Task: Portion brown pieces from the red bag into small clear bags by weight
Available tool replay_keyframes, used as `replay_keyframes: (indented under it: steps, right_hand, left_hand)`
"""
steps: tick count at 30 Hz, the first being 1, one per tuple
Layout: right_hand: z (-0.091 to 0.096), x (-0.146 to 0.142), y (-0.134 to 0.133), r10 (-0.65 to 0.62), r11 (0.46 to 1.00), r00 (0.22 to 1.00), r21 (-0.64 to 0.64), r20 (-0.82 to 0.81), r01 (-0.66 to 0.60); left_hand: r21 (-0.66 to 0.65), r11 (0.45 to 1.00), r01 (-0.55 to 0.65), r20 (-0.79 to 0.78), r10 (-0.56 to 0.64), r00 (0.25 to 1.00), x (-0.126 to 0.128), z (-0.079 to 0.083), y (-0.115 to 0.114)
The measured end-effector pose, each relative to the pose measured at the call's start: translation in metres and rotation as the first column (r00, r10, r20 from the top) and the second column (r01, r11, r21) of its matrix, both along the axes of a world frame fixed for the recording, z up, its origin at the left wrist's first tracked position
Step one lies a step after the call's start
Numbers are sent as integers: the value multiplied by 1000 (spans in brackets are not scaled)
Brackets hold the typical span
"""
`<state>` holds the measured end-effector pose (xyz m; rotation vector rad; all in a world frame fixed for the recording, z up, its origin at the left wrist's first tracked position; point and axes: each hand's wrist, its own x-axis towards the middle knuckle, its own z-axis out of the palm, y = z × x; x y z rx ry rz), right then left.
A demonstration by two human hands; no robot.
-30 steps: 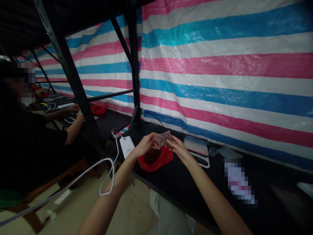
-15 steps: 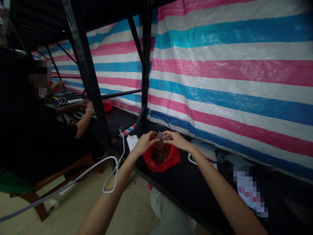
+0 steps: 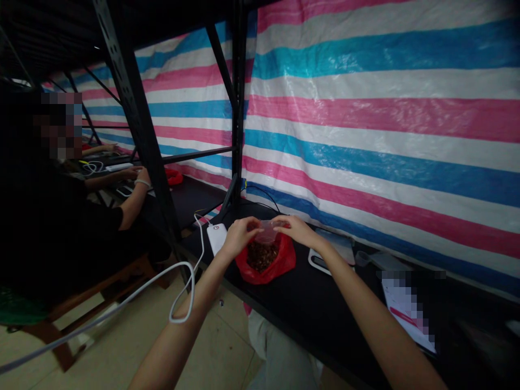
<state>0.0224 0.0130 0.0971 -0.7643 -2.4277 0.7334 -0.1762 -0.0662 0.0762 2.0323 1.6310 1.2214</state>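
My left hand (image 3: pixel 239 234) and my right hand (image 3: pixel 293 229) both pinch the rim of a small clear plastic bag (image 3: pixel 267 233), one at each side, so that it hangs spread between them. The little bag hovers just over an open red plastic bag (image 3: pixel 271 262) lying on the black table (image 3: pixel 309 306). Dark brown bits (image 3: pixel 260 255) fill the red bag. Both hands have their fingers closed on the clear bag's edges.
A white power bank (image 3: pixel 216 235) with a white cable (image 3: pixel 179 287) lies left of the red bag. A white scale (image 3: pixel 331 252) and a paper sheet (image 3: pixel 406 306) sit to the right. Black shelf posts (image 3: pixel 238 108) stand behind, before a striped tarp. Another person (image 3: pixel 60 216) works at the left.
The clear bag has come down from above the red bag to just over it, and my hands have drawn its mouth apart. The camera view shifted slightly.
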Motion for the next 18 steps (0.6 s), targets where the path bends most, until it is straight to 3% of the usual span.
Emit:
replay_keyframes:
  steps: [7,18]
  right_hand:
    - [-4,2,1,11,1000,998,12,-59,-10]
    - [-3,8,-7,-58,995,966,-93,-252,35]
  left_hand:
    - [-40,999,-2,-80,-1,997,-2,-3,-1]
    - [-27,1000,10,-25,-10,1000,5,2,-4]
